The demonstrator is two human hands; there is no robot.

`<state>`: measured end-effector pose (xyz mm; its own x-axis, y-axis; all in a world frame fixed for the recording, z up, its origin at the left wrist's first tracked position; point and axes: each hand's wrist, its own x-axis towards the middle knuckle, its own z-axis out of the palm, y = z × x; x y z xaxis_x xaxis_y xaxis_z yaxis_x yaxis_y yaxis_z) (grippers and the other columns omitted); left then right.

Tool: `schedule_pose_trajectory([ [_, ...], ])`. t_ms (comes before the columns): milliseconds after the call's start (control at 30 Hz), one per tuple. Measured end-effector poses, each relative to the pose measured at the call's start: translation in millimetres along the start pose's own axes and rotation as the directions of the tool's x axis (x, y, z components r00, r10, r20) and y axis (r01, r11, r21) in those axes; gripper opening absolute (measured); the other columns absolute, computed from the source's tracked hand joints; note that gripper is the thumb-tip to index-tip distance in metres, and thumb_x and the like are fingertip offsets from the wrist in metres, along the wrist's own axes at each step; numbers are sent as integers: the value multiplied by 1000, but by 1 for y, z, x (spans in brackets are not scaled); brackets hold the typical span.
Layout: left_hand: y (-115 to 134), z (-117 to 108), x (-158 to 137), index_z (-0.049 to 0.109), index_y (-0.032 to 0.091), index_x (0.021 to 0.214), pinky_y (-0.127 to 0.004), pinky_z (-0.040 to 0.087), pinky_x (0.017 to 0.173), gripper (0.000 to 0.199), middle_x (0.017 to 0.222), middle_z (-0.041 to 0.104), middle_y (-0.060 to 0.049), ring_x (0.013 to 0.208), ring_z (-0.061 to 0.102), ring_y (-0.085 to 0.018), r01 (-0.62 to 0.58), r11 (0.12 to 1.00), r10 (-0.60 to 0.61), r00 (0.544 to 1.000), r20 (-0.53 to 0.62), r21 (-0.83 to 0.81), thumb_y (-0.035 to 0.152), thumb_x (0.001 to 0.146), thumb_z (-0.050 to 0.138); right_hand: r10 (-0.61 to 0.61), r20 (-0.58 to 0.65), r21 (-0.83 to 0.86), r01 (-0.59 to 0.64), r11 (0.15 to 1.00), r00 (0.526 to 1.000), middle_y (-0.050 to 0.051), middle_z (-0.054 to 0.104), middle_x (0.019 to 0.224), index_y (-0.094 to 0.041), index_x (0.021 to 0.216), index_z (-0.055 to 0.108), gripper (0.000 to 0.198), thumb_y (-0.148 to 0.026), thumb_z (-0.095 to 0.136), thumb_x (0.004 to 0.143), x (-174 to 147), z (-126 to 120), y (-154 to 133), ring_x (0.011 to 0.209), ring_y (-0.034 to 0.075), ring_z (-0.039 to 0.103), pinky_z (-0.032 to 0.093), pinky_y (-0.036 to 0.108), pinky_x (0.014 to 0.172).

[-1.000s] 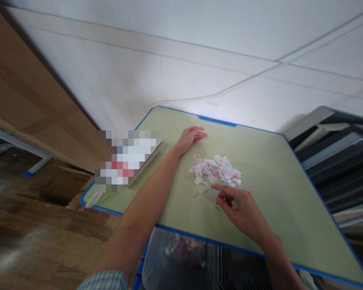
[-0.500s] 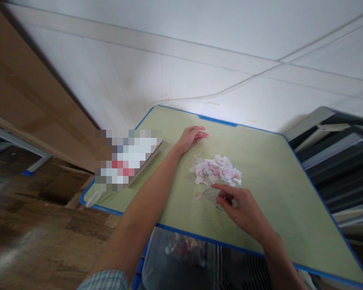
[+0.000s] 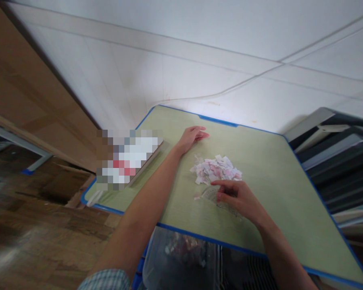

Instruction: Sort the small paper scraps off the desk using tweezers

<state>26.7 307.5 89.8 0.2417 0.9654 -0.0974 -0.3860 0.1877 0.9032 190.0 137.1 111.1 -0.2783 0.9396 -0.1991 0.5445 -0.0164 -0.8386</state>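
Note:
My right hand (image 3: 236, 197) pinches a clear protractor (image 3: 211, 193) between thumb and fingers at the near side of the paper pile. The protractor looks slightly tilted, and part of it is hidden behind my fingers. Torn paper scraps (image 3: 216, 169), white and pale pink, lie heaped in the middle of the green tabletop (image 3: 257, 149). One small pinkish scrap (image 3: 197, 197) sits apart, left of the protractor. Farther back, my left hand (image 3: 193, 137) rests on the table with its fingers stretched out, holding nothing.
A flat pixelated item (image 3: 136, 155) lies on the table's left side, with a white strap (image 3: 94, 198) near the corner. Below the front edge is a translucent bin (image 3: 181, 262). Dark folded items (image 3: 335, 149) lean at the right; a large cardboard box (image 3: 42, 80) stands left.
My right hand has closed on the protractor, and more of its curved edge now shows beneath the fingers. The left hand and paper heap stay where they were.

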Motion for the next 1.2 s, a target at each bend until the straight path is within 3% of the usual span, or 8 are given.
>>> schedule_pose_trajectory([
  [933, 0, 0, 0, 59, 12, 81, -23, 42, 75, 21, 63, 67, -3, 68, 64, -11, -4, 1000, 4, 1000, 4, -17, 20, 90, 42, 13, 36, -21, -12, 1000, 999, -1, 56, 52, -9, 101, 69, 40, -31, 59, 70, 2, 4, 0, 45, 10, 44, 31, 23, 45],
  [1100, 0, 1, 0, 59, 11, 81, -22, 42, 73, 21, 63, 67, -4, 67, 64, -10, -4, 1000, 4, 1000, 7, -18, 19, 90, 42, -48, -24, -248, 40, 968, 999, 0, 60, 55, -12, 100, 70, 33, -18, 54, 72, -2, 7, -12, 46, 11, 48, 35, 23, 46],
  [1200, 1, 1, 0, 59, 11, 82, -22, 43, 73, 21, 63, 67, -4, 67, 64, -10, -1, 1000, 2, 1000, 11, -13, 18, 90, 40, -239, -13, -520, 197, 831, 971, 2, 67, 65, -14, 101, 69, 34, -9, 49, 75, -11, 13, -31, 56, 14, 57, 42, 26, 57],
])
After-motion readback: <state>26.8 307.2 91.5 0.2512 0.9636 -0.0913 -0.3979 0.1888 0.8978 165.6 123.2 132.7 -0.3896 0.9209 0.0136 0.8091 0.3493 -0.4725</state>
